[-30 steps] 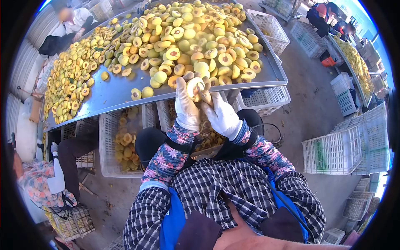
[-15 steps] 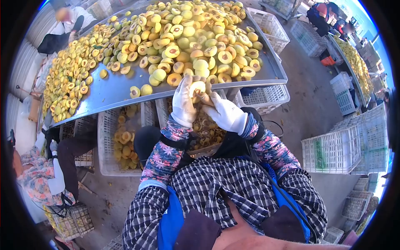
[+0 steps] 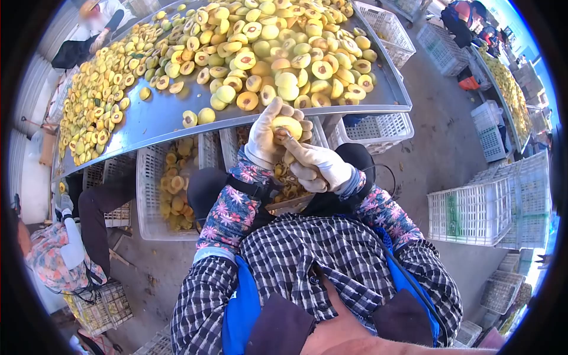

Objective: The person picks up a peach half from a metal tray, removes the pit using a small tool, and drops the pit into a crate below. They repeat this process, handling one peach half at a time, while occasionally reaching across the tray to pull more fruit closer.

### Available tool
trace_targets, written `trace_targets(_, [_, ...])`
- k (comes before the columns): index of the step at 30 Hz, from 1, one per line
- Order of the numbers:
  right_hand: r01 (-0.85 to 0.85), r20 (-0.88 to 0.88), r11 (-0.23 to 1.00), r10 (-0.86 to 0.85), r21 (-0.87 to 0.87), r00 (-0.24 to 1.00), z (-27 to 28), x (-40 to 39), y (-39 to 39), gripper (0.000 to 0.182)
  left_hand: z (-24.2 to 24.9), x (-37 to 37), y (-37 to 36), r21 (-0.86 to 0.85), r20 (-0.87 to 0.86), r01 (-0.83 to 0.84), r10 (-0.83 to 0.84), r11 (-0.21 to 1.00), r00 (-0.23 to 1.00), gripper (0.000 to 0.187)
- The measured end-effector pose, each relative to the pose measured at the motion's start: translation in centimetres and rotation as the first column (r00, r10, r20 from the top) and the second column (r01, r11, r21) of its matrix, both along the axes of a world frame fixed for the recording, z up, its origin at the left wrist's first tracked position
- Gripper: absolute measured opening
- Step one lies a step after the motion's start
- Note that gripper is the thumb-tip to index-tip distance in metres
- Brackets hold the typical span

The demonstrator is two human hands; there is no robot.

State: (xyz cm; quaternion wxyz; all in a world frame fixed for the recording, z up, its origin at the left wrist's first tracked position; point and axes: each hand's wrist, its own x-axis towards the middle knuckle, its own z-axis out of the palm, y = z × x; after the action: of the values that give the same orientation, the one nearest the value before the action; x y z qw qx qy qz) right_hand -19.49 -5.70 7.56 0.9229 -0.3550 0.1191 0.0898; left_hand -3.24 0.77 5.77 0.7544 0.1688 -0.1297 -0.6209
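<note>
My left hand, in a pale stained glove, grips a halved yellow peach just off the table's front edge. My right hand, also gloved, is curled with its fingertips at the peach's cut face. Whatever is inside those fingers is hidden. Beyond both hands, many halved peaches, some with brown stones showing, are heaped on the metal table. Beneath my hands, partly covered by them, stands a crate of peach pieces.
Left of my knees, a white crate holds peach halves. Another crate stands under the table's right corner. Stacked crates are at the right. One person sits at the left; another works at the far left.
Both hands have drawn slightly back from the table edge. The peach half has tilted in my left hand, and my right hand has turned, its fingers now curled lower.
</note>
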Motion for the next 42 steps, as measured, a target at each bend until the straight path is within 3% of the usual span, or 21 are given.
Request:
trace_targets(5, [-0.002,0.103,0.99,-0.012,0.141,0.995,-1.0,-0.9,1.1,0.031,-0.3,1.3,-0.1,0.083,-0.16,-0.255,0.265,0.963,0.951,0.031])
trace_targets(7, [0.016,0.066,0.851,0.022,-0.525,0.998,-0.9,-1.5,0.7,0.032,-0.3,3.0,1.8,0.202,0.107,-0.427,0.413,0.882,0.904,0.029])
trace_targets(8, [0.181,0.281,0.541,0.108,-0.822,0.954,-3.1,-1.4,0.0,0.035,0.3,4.0,3.7,0.09,0.542,-0.589,0.457,0.803,0.705,0.028])
trace_targets(9, [0.097,0.14,0.187,0.233,-0.978,0.962,-4.4,-2.2,-0.8,0.044,1.1,5.5,5.8,-0.088,0.847,-0.676,0.412,0.731,0.336,0.028])
trace_targets(11, [0.01,0.024,0.079,0.17,-0.997,0.985,-1.7,-3.6,0.2,0.047,1.4,10.4,9.2,0.081,0.938,-0.806,0.228,0.587,0.261,0.032])
trace_targets(14, [-0.06,-0.067,-0.05,0.145,-0.997,0.987,-4.1,-3.9,0.4,0.049,2.0,13.0,11.7,-0.361,0.715,-0.876,-0.509,0.32,-0.48,0.036])
trace_targets(17, [0.254,0.246,-0.014,0.201,-0.967,0.948,-6.4,-3.0,0.5,0.049,-1.1,16.3,9.0,-0.078,0.935,-0.834,-0.249,0.547,-0.251,0.038])
trace_targets(22, [0.128,0.117,-0.069,0.154,-0.989,0.981,-7.3,-2.0,1.7,0.054,-5.0,15.7,-0.2,-0.042,0.699,-0.676,-0.462,0.735,-0.546,0.05])
trace_targets(24, [0.154,0.147,-0.033,0.167,-0.988,0.975,-8.0,-2.3,1.5,0.058,-4.3,14.7,-2.9,0.215,0.679,-0.681,-0.608,0.7,-0.411,0.054])
trace_targets(27, [-0.118,-0.113,0.032,0.137,-0.992,0.984,-6.2,-2.3,1.3,0.064,-5.7,15.1,-4.7,0.128,0.682,-0.696,-0.572,0.707,-0.455,0.058])
trace_targets(29, [-0.003,0.005,0.074,0.098,-0.997,0.995,-7.0,-2.4,0.9,0.058,-7.1,16.6,-5.0,0.159,0.767,-0.662,-0.514,0.732,-0.384,0.054])
trace_targets(30, [-0.001,0.006,0.072,0.094,-0.997,0.996,-7.2,-2.6,0.6,0.058,-8.0,16.5,-5.0,0.238,0.969,-0.542,-0.232,0.806,0.08,0.048])
trace_targets(31, [0.091,0.096,0.078,0.058,-0.993,0.994,-7.3,-2.6,0.3,0.054,-8.4,16.9,-4.7,0.352,0.93,-0.611,-0.189,0.709,0.316,0.045])
trace_targets(33, [0.182,0.185,0.088,0.023,-0.979,0.982,-6.2,-2.6,0.2,0.05,-6.4,16.7,-3.7,0.366,0.763,-0.539,0.087,0.759,0.64,0.047])
trace_targets(35, [0.387,0.374,0.186,-0.103,-0.903,0.922,-3.5,-2.6,0.1,0.043,-3.7,13.2,-2.0,-0.032,0.278,-0.286,0.283,0.958,0.918,0.048])
trace_targets(36, [0.413,0.394,0.175,-0.134,-0.894,0.909,-1.7,-2.7,0.2,0.042,-1.3,9.9,-1.5,-0.134,0.286,-0.214,0.244,0.968,0.926,0.048])
trace_targets(38, [0.54,0.535,0.097,-0.069,-0.836,0.842,-3.5,-1.3,2.1,0.044,0.1,6.4,3.3,-0.117,0.286,-0.318,0.339,0.941,0.896,0.048])
trace_targets(39, [0.542,0.541,-0.037,-0.129,-0.84,0.831,0.7,-2.9,0.1,0.041,-5.9,8.0,-1.0,-0.296,0.748,-0.464,0.505,0.835,0.431,0.045])
trace_targets(40, [0.468,0.478,-0.103,-0.115,-0.878,0.871,2.0,-3.0,0.2,0.038,-2.1,3.5,0.1,-0.611,0.777,-0.397,0.423,0.685,-0.467,0.044])
trace_targets(41, [0.507,0.529,-0.158,-0.166,-0.847,0.832,1.7,-2.4,0.3,0.036,-1.0,2.0,0.3,-0.37,0.852,-0.45,0.49,0.813,0.186,0.04])
trace_targets(42, [0.407,0.448,-0.221,-0.188,-0.886,0.874,1.8,-1.3,0.2,0.035,0.0,1.6,0.1,-0.188,0.513,-0.353,0.398,0.917,0.76,0.035])
